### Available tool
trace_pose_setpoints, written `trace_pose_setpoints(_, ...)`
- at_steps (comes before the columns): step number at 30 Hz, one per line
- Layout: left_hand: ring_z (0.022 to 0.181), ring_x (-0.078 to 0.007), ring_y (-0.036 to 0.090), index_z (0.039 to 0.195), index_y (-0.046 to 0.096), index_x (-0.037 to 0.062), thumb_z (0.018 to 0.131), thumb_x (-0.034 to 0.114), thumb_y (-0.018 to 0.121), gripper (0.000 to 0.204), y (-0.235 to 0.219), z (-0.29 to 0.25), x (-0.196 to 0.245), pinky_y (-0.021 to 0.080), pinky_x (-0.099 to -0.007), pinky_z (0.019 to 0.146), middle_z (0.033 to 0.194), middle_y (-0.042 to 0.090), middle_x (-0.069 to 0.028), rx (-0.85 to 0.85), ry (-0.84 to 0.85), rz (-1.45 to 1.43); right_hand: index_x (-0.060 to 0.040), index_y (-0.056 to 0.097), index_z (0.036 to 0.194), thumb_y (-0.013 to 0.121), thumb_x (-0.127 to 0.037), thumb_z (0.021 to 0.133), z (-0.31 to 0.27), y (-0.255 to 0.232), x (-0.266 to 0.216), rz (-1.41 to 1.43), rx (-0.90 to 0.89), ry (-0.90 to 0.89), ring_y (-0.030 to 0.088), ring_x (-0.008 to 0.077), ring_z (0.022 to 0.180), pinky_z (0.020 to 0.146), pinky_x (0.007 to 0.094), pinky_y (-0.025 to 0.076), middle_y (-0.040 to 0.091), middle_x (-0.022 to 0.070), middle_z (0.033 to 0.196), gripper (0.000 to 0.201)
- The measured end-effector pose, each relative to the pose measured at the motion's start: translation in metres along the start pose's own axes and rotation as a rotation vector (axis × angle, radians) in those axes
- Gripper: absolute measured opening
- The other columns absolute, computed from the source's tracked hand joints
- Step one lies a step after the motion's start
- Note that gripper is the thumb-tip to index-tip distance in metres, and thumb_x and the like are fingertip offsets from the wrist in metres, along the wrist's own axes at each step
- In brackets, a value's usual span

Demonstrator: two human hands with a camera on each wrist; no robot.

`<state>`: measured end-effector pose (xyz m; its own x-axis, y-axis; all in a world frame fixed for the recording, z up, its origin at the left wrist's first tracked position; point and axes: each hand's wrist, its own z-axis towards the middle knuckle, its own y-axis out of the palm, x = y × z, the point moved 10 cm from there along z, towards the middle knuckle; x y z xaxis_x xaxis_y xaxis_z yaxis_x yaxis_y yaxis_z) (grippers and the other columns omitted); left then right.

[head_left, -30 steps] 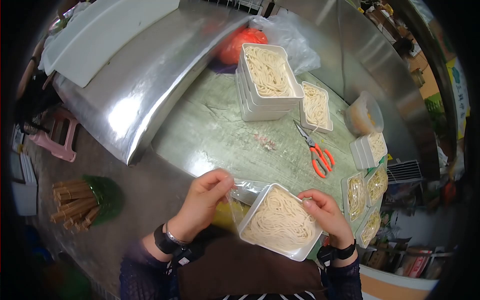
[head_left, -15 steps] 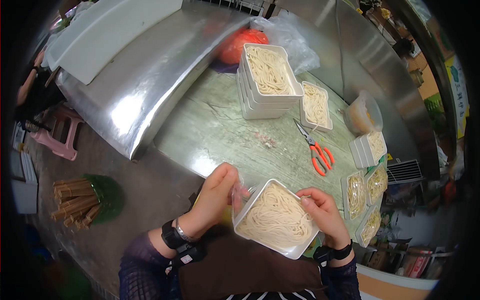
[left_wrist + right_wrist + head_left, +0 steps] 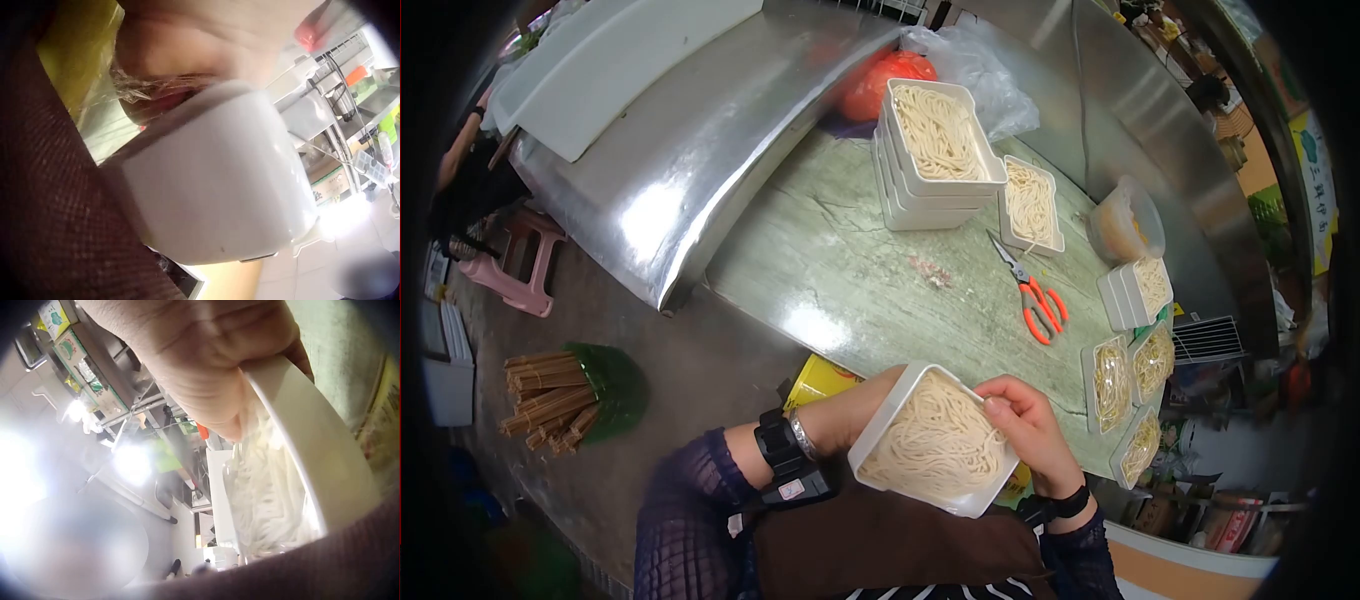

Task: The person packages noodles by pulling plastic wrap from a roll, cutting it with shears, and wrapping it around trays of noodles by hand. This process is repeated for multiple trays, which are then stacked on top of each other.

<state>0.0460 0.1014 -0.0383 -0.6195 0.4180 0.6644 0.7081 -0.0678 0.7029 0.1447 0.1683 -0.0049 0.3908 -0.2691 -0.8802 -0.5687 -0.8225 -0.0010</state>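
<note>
A white tray of pale noodles [image 3: 938,440] is held tilted over the front edge of the table. Its right rim is gripped by my right hand [image 3: 1025,430], thumb on the inner side, as the right wrist view also shows. My left hand [image 3: 862,408] reaches behind the tray's left side, its fingers hidden in the head view. Clear plastic wrap [image 3: 134,94] stretches in thin folds between the left hand and the tray's underside in the left wrist view, bunched at the curled fingers.
Red-handled pliers [image 3: 1040,300] lie on the green table [image 3: 830,240]. Behind them stand stacked noodle trays [image 3: 935,205] and a single tray [image 3: 1032,205]. Several wrapped packs [image 3: 1110,385] line the right edge, near a clear tub [image 3: 1128,222]. Bundled sticks [image 3: 550,400] stand at lower left.
My left hand has moved from the tray's left side to behind and under it, drawing the plastic wrap along. The tray has shifted slightly left, with my right hand still on its rim.
</note>
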Motion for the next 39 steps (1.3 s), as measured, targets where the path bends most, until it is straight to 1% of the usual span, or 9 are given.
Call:
trace_pose_setpoints(6, 0.086, -0.0175, 0.066, 0.113, 0.061, 0.0035, 0.090, 0.018, 0.064, 0.028, -0.004, 0.002, 0.019, 0.051, -0.0319, 0.076, 0.097, 0.069, -0.0066, -0.047, 0.349, 0.479, -0.0019, 0.060, 0.114, 0.057, -0.017, 0.099, 0.006, 0.007, -0.005, -0.032, -0.052, -0.037, 0.059, 0.0029, 0.080, 0.070, 0.0197, 0.047, 0.064, -0.0016, 0.089, 0.022)
trace_pose_setpoints(9, 0.085, -0.0294, 0.066, 0.115, 0.057, 0.0040, 0.089, 0.014, 0.061, 0.028, -0.007, -0.015, 0.041, 0.051, -0.0357, 0.075, 0.092, 0.067, -0.0119, 0.074, 0.349, 1.344, -0.0020, 0.060, 0.113, 0.057, -0.018, 0.099, 0.008, 0.005, -0.003, -0.049, -0.054, -0.020, 0.059, 0.0026, 0.080, 0.070, 0.0196, 0.047, 0.065, -0.0018, 0.090, 0.022)
trace_pose_setpoints(11, 0.086, -0.0230, 0.065, 0.109, 0.060, 0.0054, 0.089, 0.013, 0.059, 0.021, -0.064, -0.032, 0.049, 0.050, -0.0346, 0.070, 0.097, 0.065, -0.0117, 0.525, 0.073, 1.626, -0.0022, 0.061, 0.113, 0.057, -0.019, 0.099, 0.007, 0.000, -0.007, -0.014, -0.022, -0.037, 0.059, 0.0024, 0.080, 0.070, 0.0195, 0.047, 0.065, -0.0016, 0.090, 0.022)
trace_pose_setpoints(14, 0.107, -0.0254, 0.064, 0.125, 0.056, 0.0047, 0.094, 0.015, 0.053, 0.033, -0.069, -0.093, 0.102, 0.051, -0.0366, 0.083, 0.118, 0.063, -0.0152, 0.915, 0.445, 1.148, -0.0023, 0.061, 0.112, 0.057, -0.021, 0.099, 0.009, -0.008, -0.003, 0.003, 0.021, -0.039, 0.059, 0.0021, 0.080, 0.069, 0.0194, 0.048, 0.065, -0.0012, 0.091, 0.022)
trace_pose_setpoints(17, 0.124, -0.0276, 0.054, 0.141, 0.043, 0.0028, 0.099, 0.019, 0.047, 0.045, -0.028, -0.078, 0.081, 0.043, -0.0353, 0.100, 0.135, 0.053, -0.0170, 0.529, 0.572, 0.729, -0.0027, 0.061, 0.110, 0.057, -0.021, 0.099, 0.013, -0.005, 0.000, 0.009, 0.009, -0.023, 0.059, 0.0020, 0.078, 0.068, 0.0192, 0.047, 0.066, -0.0011, 0.089, 0.022)
trace_pose_setpoints(18, 0.135, -0.0276, 0.042, 0.147, 0.032, -0.0005, 0.102, 0.022, 0.042, 0.051, -0.002, -0.072, 0.074, 0.031, -0.0347, 0.111, 0.144, 0.045, -0.0163, 0.399, 0.476, 0.934, -0.0029, 0.061, 0.110, 0.057, -0.021, 0.099, 0.015, -0.002, -0.001, 0.015, 0.002, -0.027, 0.059, 0.0020, 0.077, 0.067, 0.0191, 0.047, 0.066, -0.0012, 0.088, 0.022)
trace_pose_setpoints(21, 0.135, -0.0253, 0.040, 0.149, 0.028, -0.0012, 0.103, 0.023, 0.041, 0.053, 0.002, -0.059, 0.064, 0.029, -0.0355, 0.113, 0.147, 0.041, -0.0157, 0.370, 0.505, 0.871, -0.0033, 0.061, 0.109, 0.057, -0.022, 0.100, 0.013, -0.005, 0.001, -0.020, 0.023, 0.012, 0.056, 0.0014, 0.072, 0.063, 0.0188, 0.044, 0.065, -0.0027, 0.082, 0.022)
trace_pose_setpoints(31, 0.110, -0.0170, 0.060, 0.135, 0.047, -0.0025, 0.102, 0.017, 0.049, 0.039, -0.030, -0.036, 0.017, 0.048, -0.0305, 0.096, 0.123, 0.061, -0.0111, 0.379, 0.052, -0.023, -0.0065, 0.061, 0.106, 0.059, -0.026, 0.098, 0.014, -0.004, -0.007, -0.272, -0.019, -0.073, 0.052, 0.0022, 0.065, 0.059, 0.0208, 0.042, 0.063, -0.0029, 0.074, 0.021)
trace_pose_setpoints(39, 0.101, -0.0199, 0.066, 0.123, 0.054, -0.0042, 0.100, 0.028, 0.055, 0.040, -0.038, -0.041, 0.011, 0.054, -0.0331, 0.089, 0.116, 0.065, -0.0138, 0.387, 0.027, 0.026, -0.0102, 0.064, 0.104, 0.057, -0.039, 0.096, 0.017, -0.002, -0.024, -0.459, -0.087, -0.109, 0.064, 0.0209, 0.076, 0.070, 0.0344, 0.049, 0.068, 0.0094, 0.081, 0.031)
